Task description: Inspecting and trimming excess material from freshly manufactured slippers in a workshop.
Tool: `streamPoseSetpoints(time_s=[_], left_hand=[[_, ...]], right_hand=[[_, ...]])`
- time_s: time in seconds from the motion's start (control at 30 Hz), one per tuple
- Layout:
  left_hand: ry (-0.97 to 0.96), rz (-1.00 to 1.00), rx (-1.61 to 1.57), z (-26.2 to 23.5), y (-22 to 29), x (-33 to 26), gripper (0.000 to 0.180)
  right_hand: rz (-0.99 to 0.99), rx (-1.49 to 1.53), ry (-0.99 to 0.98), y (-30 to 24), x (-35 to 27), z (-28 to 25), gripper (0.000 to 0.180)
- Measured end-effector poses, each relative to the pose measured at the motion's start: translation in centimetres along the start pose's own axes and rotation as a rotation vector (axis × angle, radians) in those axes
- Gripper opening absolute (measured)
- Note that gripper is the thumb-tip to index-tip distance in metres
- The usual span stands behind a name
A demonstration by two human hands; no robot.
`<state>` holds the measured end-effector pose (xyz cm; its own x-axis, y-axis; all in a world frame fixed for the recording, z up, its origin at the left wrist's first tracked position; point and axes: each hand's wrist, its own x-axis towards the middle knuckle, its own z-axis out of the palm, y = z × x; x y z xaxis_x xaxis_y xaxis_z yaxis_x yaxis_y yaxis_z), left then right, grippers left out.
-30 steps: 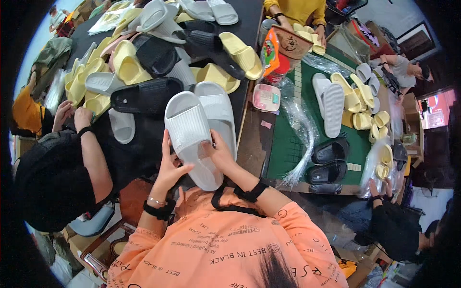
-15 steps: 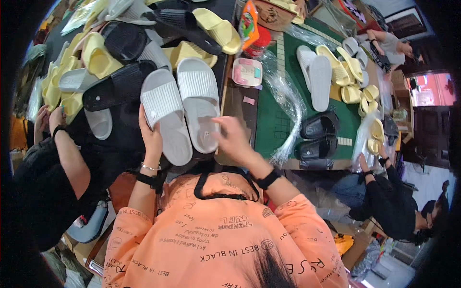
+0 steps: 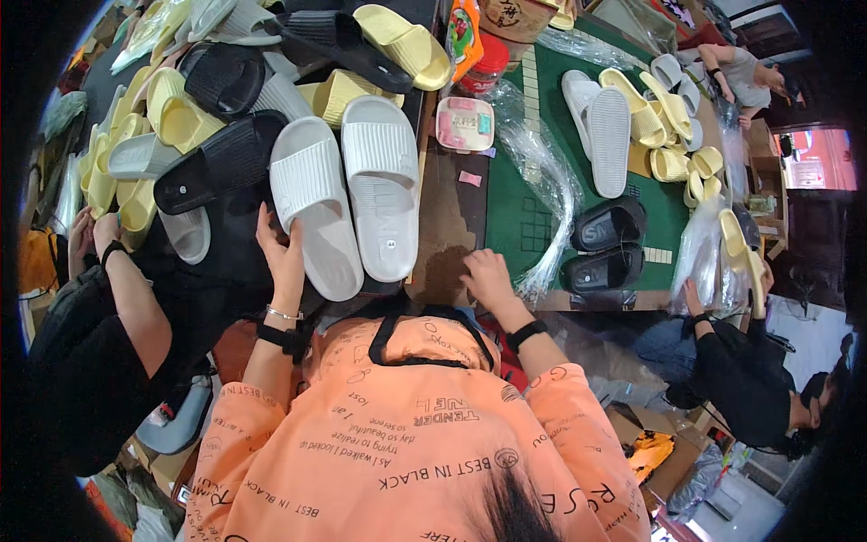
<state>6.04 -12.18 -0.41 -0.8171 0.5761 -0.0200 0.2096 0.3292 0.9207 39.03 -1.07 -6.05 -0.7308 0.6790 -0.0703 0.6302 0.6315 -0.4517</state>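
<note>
You can see a small pink box (image 3: pixel 464 123) just beside the green mat (image 3: pixel 533 194). A red and orange packet (image 3: pixel 461 32) stands behind the box. Clear plastic bags (image 3: pixel 542 172) lie on the mat.

White slides by the near hands: two (image 3: pixel 348 199)
White slides on green mat: two (image 3: pixel 601 126)
Black slides on green mat: two (image 3: pixel 607 244)
Pink boxes: one (image 3: pixel 465 124)

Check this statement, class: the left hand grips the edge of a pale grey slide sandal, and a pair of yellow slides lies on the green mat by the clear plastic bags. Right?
Not quite. The head view shows the pair on the green mat by the clear plastic bags is black, not yellow. The left hand does grip the pale grey slide sandal.
</note>
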Motion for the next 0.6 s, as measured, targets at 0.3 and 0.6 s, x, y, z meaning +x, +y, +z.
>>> streamPoseSetpoints(time_s=[0.3, 0.6], left_hand=[[0.041, 0.164, 0.239, -2.5, 2.5, -2.4, 0.051], [-0.167, 0.406, 0.099, 0.2, 5.7, -2.3, 0.037]], right_hand=[[-0.040, -0.358, -0.108, -0.6, 1.6, 3.0, 0.013], [0.248, 0.646, 0.071, -6.3, 2.0, -11.8, 0.011]])
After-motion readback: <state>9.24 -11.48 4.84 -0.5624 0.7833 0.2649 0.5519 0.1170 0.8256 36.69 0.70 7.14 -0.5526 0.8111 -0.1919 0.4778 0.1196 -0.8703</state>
